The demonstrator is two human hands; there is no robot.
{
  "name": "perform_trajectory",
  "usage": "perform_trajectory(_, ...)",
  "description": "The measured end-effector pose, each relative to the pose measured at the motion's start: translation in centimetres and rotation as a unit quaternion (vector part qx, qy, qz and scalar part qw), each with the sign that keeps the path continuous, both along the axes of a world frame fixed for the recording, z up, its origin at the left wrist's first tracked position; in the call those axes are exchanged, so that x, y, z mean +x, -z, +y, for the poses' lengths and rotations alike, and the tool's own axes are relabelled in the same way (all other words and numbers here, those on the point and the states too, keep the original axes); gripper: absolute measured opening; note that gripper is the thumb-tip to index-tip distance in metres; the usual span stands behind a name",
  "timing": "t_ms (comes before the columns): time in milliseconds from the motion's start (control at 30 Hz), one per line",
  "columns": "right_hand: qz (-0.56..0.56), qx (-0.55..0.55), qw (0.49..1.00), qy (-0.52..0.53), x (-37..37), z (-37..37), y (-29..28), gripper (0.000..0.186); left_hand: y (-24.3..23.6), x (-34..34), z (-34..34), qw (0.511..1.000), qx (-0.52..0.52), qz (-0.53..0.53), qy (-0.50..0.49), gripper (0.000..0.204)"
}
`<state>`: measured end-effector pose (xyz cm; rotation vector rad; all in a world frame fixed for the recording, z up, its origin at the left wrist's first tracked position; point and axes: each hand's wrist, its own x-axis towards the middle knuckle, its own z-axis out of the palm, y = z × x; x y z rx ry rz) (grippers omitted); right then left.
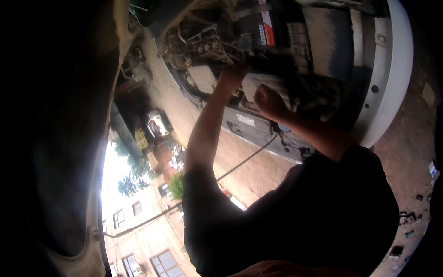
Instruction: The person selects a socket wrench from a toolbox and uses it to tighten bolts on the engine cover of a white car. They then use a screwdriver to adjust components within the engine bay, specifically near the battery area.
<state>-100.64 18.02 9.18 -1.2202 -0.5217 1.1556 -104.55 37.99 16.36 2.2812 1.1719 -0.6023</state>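
Note:
Both my hands are inside a car's engine bay. My left hand (pixel 232 77) reaches in beside a light flat panel (pixel 202 78), close to exposed engine parts (pixel 207 44). Its fingers are lost in shadow and blur, so what they touch does not show. To its right my right hand (pixel 269 101) is curled closed above a pale ribbed cover (pixel 253 85). Anything inside that grip is hidden. Farther in stands a dark battery (pixel 276 27) with a red and white label.
The raised hood (pixel 55 138) fills the left side, held by a thin prop rod (pixel 249 157). A white bumper (pixel 401 60) curves along the right. Small parts (pixel 408 217) lie on the ground at lower right. A building (pixel 143 221) and a white vehicle (pixel 158 123) stand beyond.

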Motion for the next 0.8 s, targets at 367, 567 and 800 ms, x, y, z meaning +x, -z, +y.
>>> perform_trajectory(367,0.003,0.000,1.000,-0.001,0.1,0.1,-0.2,0.013,0.9,-1.2,0.1,0.996,0.077,0.033,0.040,0.029)
perform_trajectory(567,-0.011,-0.006,1.000,-0.004,-0.5,0.4,0.8,0.013,-1.2,0.9,-3.1,0.973,0.166,-0.031,0.159,0.024)
perform_trajectory(800,0.030,-0.007,0.998,-0.053,-0.2,-1.1,-1.2,0.013,-0.4,0.8,-3.5,0.947,0.237,-0.167,0.137,0.039)
